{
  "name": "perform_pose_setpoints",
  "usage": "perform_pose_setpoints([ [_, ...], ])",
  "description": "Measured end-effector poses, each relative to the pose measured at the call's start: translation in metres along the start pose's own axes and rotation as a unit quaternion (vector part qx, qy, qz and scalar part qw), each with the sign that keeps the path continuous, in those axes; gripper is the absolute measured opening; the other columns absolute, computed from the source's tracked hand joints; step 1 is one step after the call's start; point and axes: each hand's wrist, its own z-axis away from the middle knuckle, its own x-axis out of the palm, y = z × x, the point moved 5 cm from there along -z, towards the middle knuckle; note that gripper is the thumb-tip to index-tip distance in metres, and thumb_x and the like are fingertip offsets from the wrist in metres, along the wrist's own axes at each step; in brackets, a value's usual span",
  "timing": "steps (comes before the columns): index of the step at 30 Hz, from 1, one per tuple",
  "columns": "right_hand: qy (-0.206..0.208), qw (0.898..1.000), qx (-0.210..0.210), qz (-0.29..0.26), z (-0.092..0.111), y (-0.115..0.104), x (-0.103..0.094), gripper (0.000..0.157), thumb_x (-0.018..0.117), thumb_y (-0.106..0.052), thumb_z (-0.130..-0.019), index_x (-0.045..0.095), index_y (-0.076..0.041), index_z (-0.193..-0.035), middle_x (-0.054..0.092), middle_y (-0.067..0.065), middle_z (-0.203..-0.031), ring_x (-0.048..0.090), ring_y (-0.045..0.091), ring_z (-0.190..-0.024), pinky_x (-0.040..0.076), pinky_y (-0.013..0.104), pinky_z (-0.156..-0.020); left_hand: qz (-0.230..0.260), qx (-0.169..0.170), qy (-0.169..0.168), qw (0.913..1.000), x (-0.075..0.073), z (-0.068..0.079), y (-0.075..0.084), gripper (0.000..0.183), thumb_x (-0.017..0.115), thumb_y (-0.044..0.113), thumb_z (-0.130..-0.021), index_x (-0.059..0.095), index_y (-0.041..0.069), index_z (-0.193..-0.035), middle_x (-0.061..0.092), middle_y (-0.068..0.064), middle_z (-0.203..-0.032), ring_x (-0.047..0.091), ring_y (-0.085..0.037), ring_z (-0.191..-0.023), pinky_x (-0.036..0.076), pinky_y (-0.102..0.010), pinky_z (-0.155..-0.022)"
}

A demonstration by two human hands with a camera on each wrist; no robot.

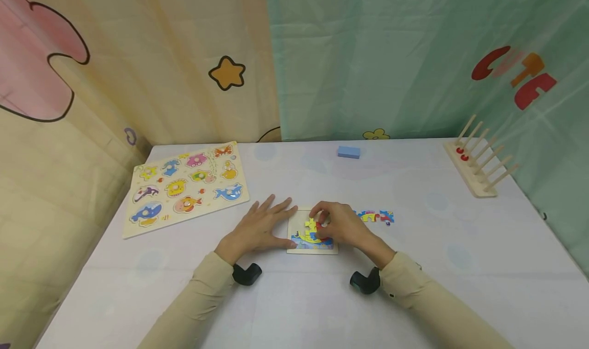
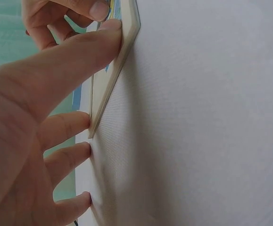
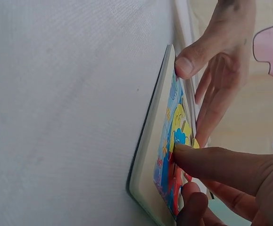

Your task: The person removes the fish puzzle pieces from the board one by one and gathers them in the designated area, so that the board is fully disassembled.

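Observation:
A small wooden jigsaw board (image 1: 299, 217) lies on the table between the two hands, its lower part filled with blue, yellow and red pieces. My left hand (image 1: 261, 228) is spread flat at its left side, thumb (image 2: 91, 49) on the board's edge and the other fingers on or beside it. With thumb and fingers, my right hand (image 1: 342, 226) pinches a puzzle piece at the right part of the picture. In the right wrist view that thumb (image 3: 202, 160) covers much of the piece. Several loose jigsaw pieces (image 1: 385, 216) lie right of the right hand.
A large knob puzzle board (image 1: 211, 195) with sea animals lies at the left. Toward the back is a blue block (image 1: 348, 152). A wooden peg stand (image 1: 474, 178) with red beads is at the right. Curtains (image 1: 368, 57) hang behind the table.

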Motion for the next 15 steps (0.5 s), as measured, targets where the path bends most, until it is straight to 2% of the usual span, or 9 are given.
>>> perform_pose_setpoints([
  [7,0.012,1.000,-0.027,0.003,0.0015,-0.0026,-0.0035,0.030,0.083,-0.009,-0.076,0.069,-0.014,-0.102,0.064,-0.002,-0.088,0.056,0.016,-0.082,0.048,0.029,-0.070,0.003,-0.002,-0.003,1.0000,-0.0004,0.0012,0.0007,0.088,0.072,0.061,-0.080,0.039,0.024,-0.152,0.023,0.003,-0.162,0.007,-0.034,-0.150,0.007,-0.060,-0.117],
  [11,0.020,0.998,-0.042,-0.037,0.0029,-0.0020,-0.0069,0.021,0.079,-0.010,-0.081,0.070,-0.013,-0.099,0.070,-0.003,-0.088,0.063,0.014,-0.083,0.051,0.030,-0.073,0.002,-0.001,-0.001,1.0000,-0.0002,0.0010,-0.0002,0.088,0.071,0.062,-0.080,0.038,0.025,-0.153,0.023,0.003,-0.162,0.007,-0.034,-0.150,0.007,-0.060,-0.117],
  [15,0.017,0.996,-0.038,-0.082,0.0039,0.0009,-0.0082,0.016,0.077,-0.009,-0.083,0.072,-0.013,-0.098,0.074,-0.001,-0.083,0.068,0.012,-0.076,0.052,0.029,-0.065,0.003,-0.002,-0.001,1.0000,-0.0001,0.0008,-0.0008,0.087,0.071,0.062,-0.080,0.038,0.025,-0.153,0.023,0.004,-0.162,0.007,-0.033,-0.150,0.008,-0.060,-0.117],
])
